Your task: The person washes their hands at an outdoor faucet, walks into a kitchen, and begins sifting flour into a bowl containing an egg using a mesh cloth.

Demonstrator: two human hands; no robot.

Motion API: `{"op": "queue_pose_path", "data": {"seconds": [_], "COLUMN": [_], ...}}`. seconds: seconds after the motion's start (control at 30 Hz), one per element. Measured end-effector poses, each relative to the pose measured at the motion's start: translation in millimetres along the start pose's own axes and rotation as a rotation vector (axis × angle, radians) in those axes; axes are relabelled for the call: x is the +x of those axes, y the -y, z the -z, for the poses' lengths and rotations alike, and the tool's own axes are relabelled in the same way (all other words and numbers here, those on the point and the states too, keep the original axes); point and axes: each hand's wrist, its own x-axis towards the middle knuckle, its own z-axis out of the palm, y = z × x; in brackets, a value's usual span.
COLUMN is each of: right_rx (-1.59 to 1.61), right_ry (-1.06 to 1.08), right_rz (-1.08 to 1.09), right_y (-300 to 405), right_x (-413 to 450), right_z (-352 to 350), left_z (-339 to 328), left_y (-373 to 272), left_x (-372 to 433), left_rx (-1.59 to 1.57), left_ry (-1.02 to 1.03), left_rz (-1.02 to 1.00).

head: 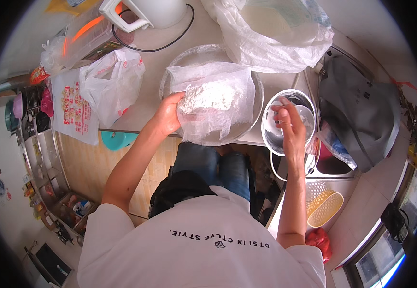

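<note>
A white gauze cloth [242, 90] lies spread over a wide round basin [208, 54], with a heap of white flour-like powder [212, 95] on it. My left hand [168, 113] grips the cloth's left side, thumb beside the heap, its fingers partly hidden under the cloth. To the right, my right hand [289, 120] is raised over a white-rimmed metal pot [269, 133], its fingers apart and somewhat curled. Inside the pot are white residue and what looks like a smaller bowl, partly covered by that hand.
Behind the basin stands a large white sack [266, 54], open, with pale powder inside. White plastic bags [116, 90] and a white electric kettle [161, 14] with a black cord are at the left. A dark grey bag [359, 108] and a yellow basket [325, 208] are on the right.
</note>
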Motion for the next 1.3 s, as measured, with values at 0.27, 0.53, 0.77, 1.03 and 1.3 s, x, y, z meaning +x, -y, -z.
{"op": "queue_pose_path", "data": {"seconds": [0.27, 0.53, 0.77, 1.03, 1.3], "right_rx": [0.177, 0.313, 0.401, 0.771, 0.945], "right_ry": [0.035, -0.061, -0.11, -0.128, -0.101], "right_rz": [-0.077, -0.157, -0.18, -0.208, -0.198], "right_y": [-11, -14, -19, -7, 4], "right_x": [26, 23, 20, 14, 11], "right_z": [-66, -91, -99, -100, -106], "left_z": [-11, 0, -4, 0, -7], "left_y": [-11, -22, -18, -23, -17], "left_x": [-4, -8, -3, -19, -31], "left_rx": [0.431, 0.486, 0.595, 0.32, 0.201], "left_ry": [-0.107, -0.168, -0.225, -0.186, -0.213], "left_rz": [-0.06, -0.06, -0.27, -0.319, -0.351]}}
